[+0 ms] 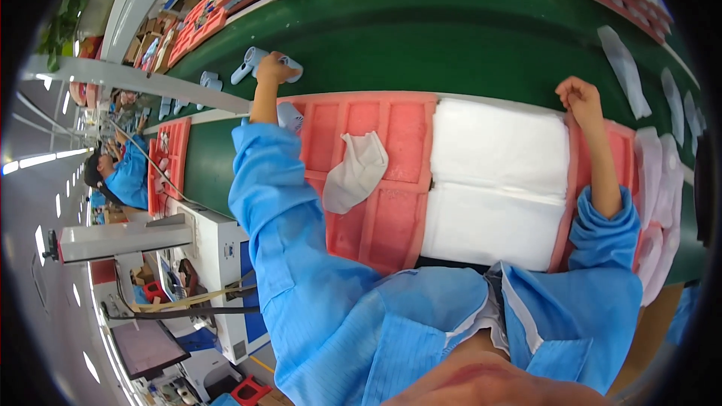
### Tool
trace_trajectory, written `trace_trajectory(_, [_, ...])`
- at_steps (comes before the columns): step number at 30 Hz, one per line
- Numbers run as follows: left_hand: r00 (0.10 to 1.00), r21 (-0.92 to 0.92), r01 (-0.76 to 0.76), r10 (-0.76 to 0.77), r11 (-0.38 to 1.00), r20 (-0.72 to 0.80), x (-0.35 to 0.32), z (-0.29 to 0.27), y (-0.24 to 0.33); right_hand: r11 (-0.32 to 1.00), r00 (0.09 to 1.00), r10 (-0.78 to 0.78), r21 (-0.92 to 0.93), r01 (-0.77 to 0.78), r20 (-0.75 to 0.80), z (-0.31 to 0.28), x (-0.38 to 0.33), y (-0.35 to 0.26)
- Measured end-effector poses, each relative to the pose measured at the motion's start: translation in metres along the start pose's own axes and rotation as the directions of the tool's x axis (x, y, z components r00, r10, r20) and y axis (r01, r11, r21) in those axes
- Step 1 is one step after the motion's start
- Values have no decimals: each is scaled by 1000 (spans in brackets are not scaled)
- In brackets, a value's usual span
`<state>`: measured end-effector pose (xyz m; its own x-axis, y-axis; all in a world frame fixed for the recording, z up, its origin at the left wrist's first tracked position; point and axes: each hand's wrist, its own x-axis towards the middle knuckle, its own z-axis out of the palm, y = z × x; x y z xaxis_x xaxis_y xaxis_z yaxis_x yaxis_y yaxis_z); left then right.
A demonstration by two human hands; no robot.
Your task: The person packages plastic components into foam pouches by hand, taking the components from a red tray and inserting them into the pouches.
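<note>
My left hand (275, 69) reaches onto the green belt, its fingers closed around a light-blue hair dryer (254, 56) that shows on both sides of them. Under that wrist, another light-blue hair dryer (289, 116) lies at the corner of a pink compartment tray (406, 129). A limp white pouch (356, 173) is spread across the tray's dividers. Two stacks of flat white pouches (500, 143) lie side by side in front of me. Past their far right corner my right hand (581, 99) hovers with curled fingers, and nothing shows in them.
The green conveyor belt (421, 37) runs across the far side. More light-blue hair dryers (210, 80) stand along it at left. White-wrapped pieces (626, 71) lie at right, others piled (656, 180) beside the tray. A grey post (135, 71) crosses at left. A co-worker (126, 173) sits farther left.
</note>
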<state>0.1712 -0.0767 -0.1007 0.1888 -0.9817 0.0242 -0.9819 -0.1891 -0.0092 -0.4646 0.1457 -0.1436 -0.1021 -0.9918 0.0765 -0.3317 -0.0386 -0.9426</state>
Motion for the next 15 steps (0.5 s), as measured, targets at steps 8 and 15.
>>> trace_trajectory(8, [805, -915, -236, 593, 327, 4, -180, -75, 216, 901, 918, -379, -273, 338, -114, 42, -50, -96])
trace_trajectory(15, [701, -897, -441, 631, 16, -333, -318, -96, 330, 769, 775, -591, -446, 458, -224, 50, -79, -131])
